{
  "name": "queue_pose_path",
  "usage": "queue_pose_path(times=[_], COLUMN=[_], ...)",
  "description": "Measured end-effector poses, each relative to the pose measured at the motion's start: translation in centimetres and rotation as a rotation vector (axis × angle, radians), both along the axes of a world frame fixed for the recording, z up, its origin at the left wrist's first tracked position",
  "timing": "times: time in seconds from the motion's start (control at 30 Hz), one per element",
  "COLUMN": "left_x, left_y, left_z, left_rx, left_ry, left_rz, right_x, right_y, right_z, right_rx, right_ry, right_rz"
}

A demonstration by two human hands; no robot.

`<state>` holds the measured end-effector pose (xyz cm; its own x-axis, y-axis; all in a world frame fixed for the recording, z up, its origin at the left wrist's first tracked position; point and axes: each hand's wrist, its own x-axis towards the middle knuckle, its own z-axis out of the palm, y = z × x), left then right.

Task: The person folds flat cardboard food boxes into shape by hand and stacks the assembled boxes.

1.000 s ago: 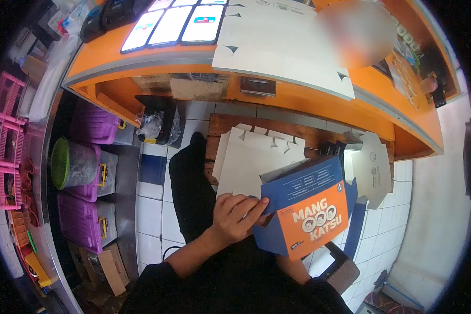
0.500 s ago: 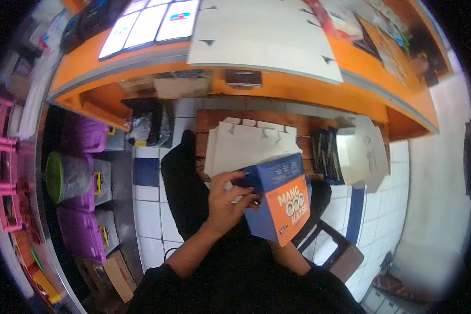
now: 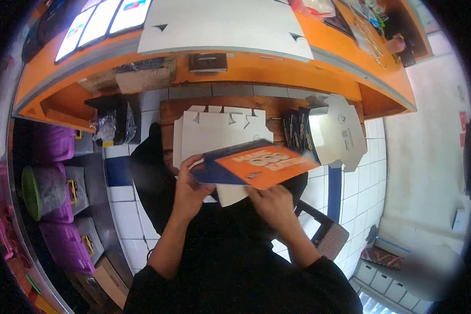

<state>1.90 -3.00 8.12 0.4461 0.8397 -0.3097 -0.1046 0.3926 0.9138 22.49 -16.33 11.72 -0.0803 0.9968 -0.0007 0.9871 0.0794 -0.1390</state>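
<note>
A blue and orange printed cardboard box is held over my lap, tilted with its lettered orange face upward. A pale inner flap hangs from its lower side. My left hand is closed on the box's left end, thumb underneath and fingers at the edge. At the lower right edge, my right hand grips the box; part of its fingers is hidden beneath. Just beyond lies a stack of flat white box blanks with cut tabs, on a low wooden bench.
Dark blue folded boxes and a pale opened carton stand at the bench's right. An orange counter runs across the front, with lit phones and a large white sheet. Purple bins line the left; a stool is at right.
The box has turned from nearly upright to a flatter tilt, and its pale flap now shows. My right hand has come into view from behind it. The whole view has shifted.
</note>
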Motion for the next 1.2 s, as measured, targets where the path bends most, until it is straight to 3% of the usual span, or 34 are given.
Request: queue_pose_path(times=[0.07,0.13,0.27,0.37,0.47,0.5,0.93,0.97,1.03,1.07,1.13,1.2], left_x=[0.9,0.7,0.9,0.7,0.3,0.0,-1.3,-1.5,-1.4,-1.6,-2.2,-2.0], left_y=[-0.4,-0.6,-0.7,-1.0,-1.2,-1.2,-0.9,-0.4,0.8,1.5,2.5,2.6], left_z=[-0.1,-0.5,-0.1,-0.2,0.4,0.6,-2.1,-3.6,-5.6,-7.8,-13.5,-14.7], left_rx=[0.033,0.036,-0.008,-0.034,-0.030,-0.027,-0.102,0.017,0.190,0.188,0.645,0.535], left_ry=[-0.320,-0.300,-0.157,-0.129,-0.069,-0.020,0.019,0.137,0.454,0.458,1.090,1.140], left_rz=[-0.120,-0.175,-0.206,-0.226,-0.245,-0.261,-0.185,-0.152,-0.049,-0.049,0.042,-0.017], right_x=[2.5,6.0,12.2,16.1,19.0,18.6,16.5,15.6,13.5,12.1,8.0,2.7], right_y=[-0.1,-0.4,1.0,2.3,2.5,3.2,3.2,3.1,3.1,3.0,2.4,3.1], right_z=[0.0,0.4,2.4,1.2,-1.4,-0.9,-1.3,-1.5,-2.1,-2.7,-5.5,-8.0], right_rx=[0.234,0.339,0.261,0.225,0.260,0.137,0.055,0.051,0.546,0.529,0.440,0.012], right_ry=[-0.069,-0.169,-0.391,-0.352,-0.303,-0.270,-0.047,-0.045,-0.230,-0.151,-0.035,0.282], right_rz=[-0.045,-0.171,-0.477,-0.624,-0.586,-0.716,-0.832,-0.834,-0.744,-0.675,-0.481,-0.382])
